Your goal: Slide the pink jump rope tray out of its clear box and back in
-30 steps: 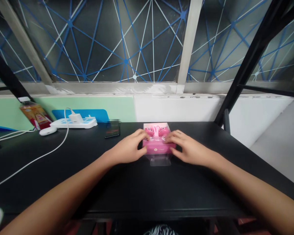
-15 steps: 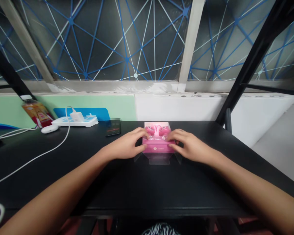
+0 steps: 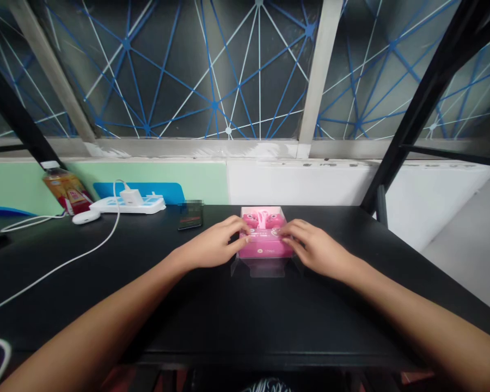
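Note:
A pink box (image 3: 265, 249) with clear plastic flaps spread at its near end lies on the black table. Pink items with a white-pink cord show in its far part. My left hand (image 3: 218, 242) is at the box's left side, fingertips on its top edge and thumb at the near left corner. From the right, my right hand (image 3: 314, 246) touches the box, its fingers curled over the top edge and the thumb close below them. Both hands grip the box between them.
A phone (image 3: 190, 215) lies left of the box. Farther left are a white power strip (image 3: 147, 205) with a charger and cable, a white oval object (image 3: 86, 217) and a drink bottle (image 3: 67, 188). Black frame posts rise at both sides before the window.
My right thumb has moved up, nearer its fingers. The pink box's near flap looks slightly more tilted. The whole view has shifted a little.

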Demonstrator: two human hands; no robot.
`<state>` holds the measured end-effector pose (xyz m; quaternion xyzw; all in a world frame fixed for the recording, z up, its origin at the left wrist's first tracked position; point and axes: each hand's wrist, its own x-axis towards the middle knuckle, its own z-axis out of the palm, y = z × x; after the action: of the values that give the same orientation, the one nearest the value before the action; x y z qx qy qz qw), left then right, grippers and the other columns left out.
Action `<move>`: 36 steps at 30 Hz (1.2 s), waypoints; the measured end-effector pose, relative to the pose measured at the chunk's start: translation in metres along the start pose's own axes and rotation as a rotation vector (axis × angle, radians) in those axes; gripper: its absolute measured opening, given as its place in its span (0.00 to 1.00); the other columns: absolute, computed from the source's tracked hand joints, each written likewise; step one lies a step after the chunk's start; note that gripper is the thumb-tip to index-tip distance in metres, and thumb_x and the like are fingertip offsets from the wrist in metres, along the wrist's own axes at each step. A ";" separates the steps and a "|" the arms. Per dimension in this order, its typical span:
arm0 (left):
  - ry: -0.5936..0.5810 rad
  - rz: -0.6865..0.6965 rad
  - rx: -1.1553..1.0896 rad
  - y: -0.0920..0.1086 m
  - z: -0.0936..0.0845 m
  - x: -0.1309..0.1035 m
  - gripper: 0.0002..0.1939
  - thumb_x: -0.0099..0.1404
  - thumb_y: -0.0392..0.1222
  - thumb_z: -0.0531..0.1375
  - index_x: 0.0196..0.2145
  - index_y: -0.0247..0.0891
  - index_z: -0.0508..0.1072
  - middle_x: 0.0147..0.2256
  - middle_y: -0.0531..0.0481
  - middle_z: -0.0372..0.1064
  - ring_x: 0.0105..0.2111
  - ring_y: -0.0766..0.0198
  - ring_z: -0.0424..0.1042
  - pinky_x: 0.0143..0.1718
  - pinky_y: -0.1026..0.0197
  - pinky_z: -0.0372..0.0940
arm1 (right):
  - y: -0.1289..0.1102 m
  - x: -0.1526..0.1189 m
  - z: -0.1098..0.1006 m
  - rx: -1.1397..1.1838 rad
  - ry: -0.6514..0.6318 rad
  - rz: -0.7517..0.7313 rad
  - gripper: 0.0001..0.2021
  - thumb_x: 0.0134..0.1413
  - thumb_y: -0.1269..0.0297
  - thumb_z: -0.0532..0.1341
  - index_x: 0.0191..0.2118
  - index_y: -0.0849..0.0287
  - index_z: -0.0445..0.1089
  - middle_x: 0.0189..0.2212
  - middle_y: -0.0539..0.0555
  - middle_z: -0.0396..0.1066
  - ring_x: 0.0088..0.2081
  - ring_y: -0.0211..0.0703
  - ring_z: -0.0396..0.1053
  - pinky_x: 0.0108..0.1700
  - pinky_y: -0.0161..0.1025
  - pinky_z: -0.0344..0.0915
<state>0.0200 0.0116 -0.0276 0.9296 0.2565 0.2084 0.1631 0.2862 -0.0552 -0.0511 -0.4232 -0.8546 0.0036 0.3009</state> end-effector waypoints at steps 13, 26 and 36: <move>-0.025 0.011 0.005 0.006 -0.008 0.001 0.11 0.73 0.45 0.50 0.44 0.42 0.70 0.49 0.48 0.66 0.51 0.59 0.66 0.54 0.55 0.60 | -0.012 -0.002 -0.022 0.116 -0.174 0.072 0.30 0.54 0.58 0.65 0.62 0.50 0.58 0.56 0.56 0.62 0.56 0.50 0.63 0.56 0.49 0.64; 0.031 0.009 0.052 0.008 -0.007 0.003 0.09 0.69 0.45 0.55 0.45 0.43 0.70 0.48 0.48 0.67 0.45 0.59 0.69 0.49 0.55 0.64 | -0.039 -0.002 -0.018 -0.198 -0.143 -0.084 0.27 0.52 0.52 0.66 0.55 0.58 0.67 0.55 0.63 0.64 0.57 0.59 0.60 0.55 0.55 0.60; 0.170 -0.190 0.243 0.000 -0.002 0.014 0.12 0.67 0.52 0.56 0.42 0.45 0.71 0.40 0.52 0.72 0.33 0.61 0.71 0.35 0.60 0.64 | -0.078 -0.006 -0.029 0.011 -0.506 -0.314 0.08 0.60 0.69 0.57 0.30 0.58 0.69 0.29 0.50 0.71 0.33 0.40 0.68 0.35 0.36 0.61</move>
<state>0.0299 0.0194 -0.0211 0.8931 0.3794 0.2373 0.0461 0.2477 -0.1175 -0.0099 -0.2699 -0.9574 0.0668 0.0775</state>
